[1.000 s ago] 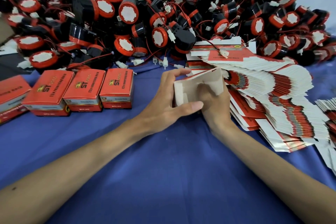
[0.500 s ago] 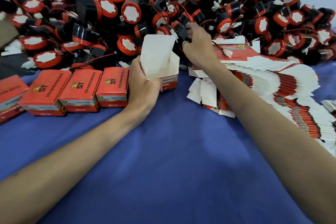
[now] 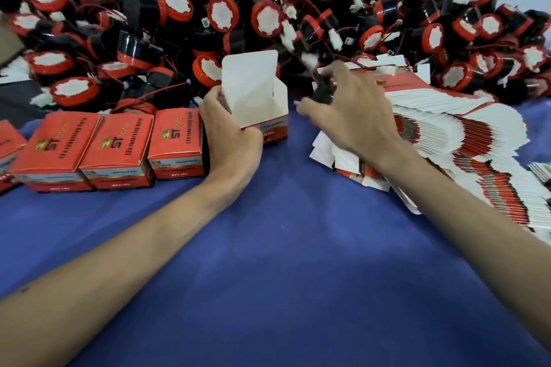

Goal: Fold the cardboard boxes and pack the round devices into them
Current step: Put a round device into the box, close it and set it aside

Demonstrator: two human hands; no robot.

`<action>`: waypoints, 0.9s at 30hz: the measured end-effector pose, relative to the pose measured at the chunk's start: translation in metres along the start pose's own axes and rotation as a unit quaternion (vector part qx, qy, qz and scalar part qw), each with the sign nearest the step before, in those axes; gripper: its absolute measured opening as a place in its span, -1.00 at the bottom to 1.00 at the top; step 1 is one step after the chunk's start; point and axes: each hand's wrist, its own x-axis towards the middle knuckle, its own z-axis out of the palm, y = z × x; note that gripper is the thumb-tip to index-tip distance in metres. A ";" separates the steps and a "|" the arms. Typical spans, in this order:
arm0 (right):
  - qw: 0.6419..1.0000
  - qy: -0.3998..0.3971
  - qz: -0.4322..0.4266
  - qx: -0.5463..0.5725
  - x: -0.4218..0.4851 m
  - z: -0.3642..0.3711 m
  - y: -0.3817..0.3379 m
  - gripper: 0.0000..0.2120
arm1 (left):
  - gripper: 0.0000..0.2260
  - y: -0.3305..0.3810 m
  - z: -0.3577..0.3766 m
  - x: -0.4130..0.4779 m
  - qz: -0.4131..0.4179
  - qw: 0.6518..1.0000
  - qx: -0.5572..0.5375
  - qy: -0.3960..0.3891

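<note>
An open cardboard box (image 3: 258, 98) stands upright on the blue cloth, its white lid flap raised. My left hand (image 3: 229, 134) grips its left side. Just right of the box, my right hand (image 3: 348, 116) is closed around a black round device (image 3: 323, 92) whose red wire trails back into the heap. The device is mostly hidden by my fingers and blurred. A big heap of red-and-black round devices (image 3: 268, 18) with white connectors fills the back of the table.
Three closed red boxes (image 3: 116, 146) stand in a row left of my left hand, with more at the far left edge. A fanned stack of flat box blanks (image 3: 465, 140) lies at the right. Blue cloth (image 3: 283, 262) covers the table in front.
My right hand has pulled back from the heap toward the open box, holding a black device. The left hand still holds the box, which has settled beside the row of closed boxes.
</note>
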 end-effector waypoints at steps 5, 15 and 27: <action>0.952 -0.068 0.052 0.294 -0.068 -0.030 0.012 -0.69 | -0.42 0.000 0.000 0.001 0.000 1.000 0.006 -0.016; 0.994 0.078 -0.064 0.041 -0.101 -0.037 0.023 -0.56 | -0.27 0.011 -0.004 -0.014 0.114 0.987 0.090 -0.068; 0.976 0.010 -0.133 0.174 -0.113 -0.023 0.013 -0.48 | -0.45 0.016 -0.004 -0.038 0.440 0.827 0.163 -0.311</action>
